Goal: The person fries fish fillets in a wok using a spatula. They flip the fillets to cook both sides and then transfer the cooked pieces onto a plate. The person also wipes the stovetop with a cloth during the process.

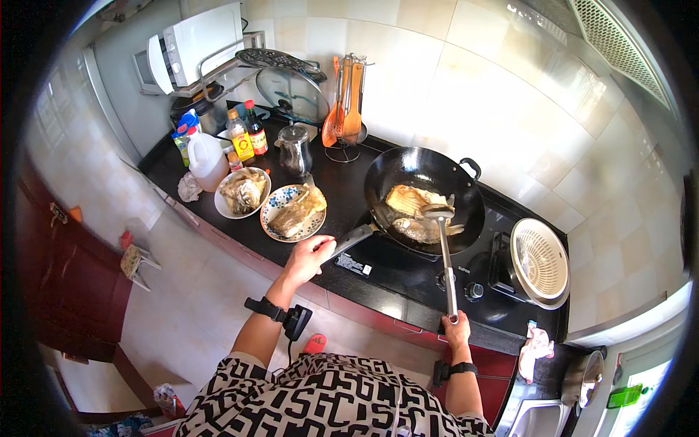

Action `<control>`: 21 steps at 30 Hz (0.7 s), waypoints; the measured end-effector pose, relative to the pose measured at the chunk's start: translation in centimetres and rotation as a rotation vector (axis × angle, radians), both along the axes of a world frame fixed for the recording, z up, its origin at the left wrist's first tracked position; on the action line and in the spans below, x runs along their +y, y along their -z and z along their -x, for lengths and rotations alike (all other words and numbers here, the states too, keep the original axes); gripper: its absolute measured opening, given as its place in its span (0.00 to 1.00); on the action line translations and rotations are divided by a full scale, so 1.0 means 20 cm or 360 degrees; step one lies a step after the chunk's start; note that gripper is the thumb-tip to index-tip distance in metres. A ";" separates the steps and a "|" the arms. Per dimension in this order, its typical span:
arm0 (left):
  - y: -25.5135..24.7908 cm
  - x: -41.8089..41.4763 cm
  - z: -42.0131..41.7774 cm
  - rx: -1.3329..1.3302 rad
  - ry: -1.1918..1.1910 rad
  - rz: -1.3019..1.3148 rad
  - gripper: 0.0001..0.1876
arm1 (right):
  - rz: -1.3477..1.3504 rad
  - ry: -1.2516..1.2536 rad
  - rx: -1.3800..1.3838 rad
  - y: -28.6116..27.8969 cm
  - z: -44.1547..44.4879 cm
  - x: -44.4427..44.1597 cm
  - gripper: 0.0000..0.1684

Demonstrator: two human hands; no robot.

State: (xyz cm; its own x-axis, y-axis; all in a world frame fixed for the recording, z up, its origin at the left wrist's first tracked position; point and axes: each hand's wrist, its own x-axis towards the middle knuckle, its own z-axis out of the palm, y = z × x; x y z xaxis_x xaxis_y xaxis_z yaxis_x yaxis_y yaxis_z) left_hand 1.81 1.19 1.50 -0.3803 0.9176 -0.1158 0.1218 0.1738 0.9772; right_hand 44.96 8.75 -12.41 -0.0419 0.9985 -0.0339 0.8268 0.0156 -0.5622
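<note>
My left hand (312, 257) is closed around the end of the black handle of a wok (423, 169), which stands on the gas hob. In my right hand (456, 329) is the steel handle of a ladle or spatula (446, 262); its head rests over the fish in the wok. Two pieces of browned fish lie there, one (412, 200) behind the other (418, 230). Left of the wok, a patterned plate (274, 228) holds a piece of fish (295, 214). Beside it, a white bowl (223, 206) contains more fish pieces (244, 191).
Behind the dishes stand a plastic jug (206, 158), sauce bottles (240, 136), a steel pot (295, 150) and a utensil rack (343, 155). A cream colander (539, 258) sits at the right of the hob, with a cloth (534, 349) and a sink (538, 418) nearer me.
</note>
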 end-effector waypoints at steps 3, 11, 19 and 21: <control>-0.01 0.00 0.00 -0.0014 0.0009 0.0015 0.18 | -0.0041 -0.0009 -0.0050 -0.01 0.01 0.00 0.14; 0.01 0.01 0.00 0.0025 0.0008 0.0013 0.19 | -0.0059 -0.0022 -0.0075 -0.01 0.01 -0.01 0.14; -0.01 0.00 0.00 0.0050 0.0038 0.0048 0.20 | -0.0088 -0.0019 -0.0078 -0.01 0.02 -0.02 0.13; 0.00 -0.01 0.00 0.0049 0.0039 0.0043 0.21 | -0.0105 -0.0024 -0.0083 -0.01 0.02 -0.03 0.13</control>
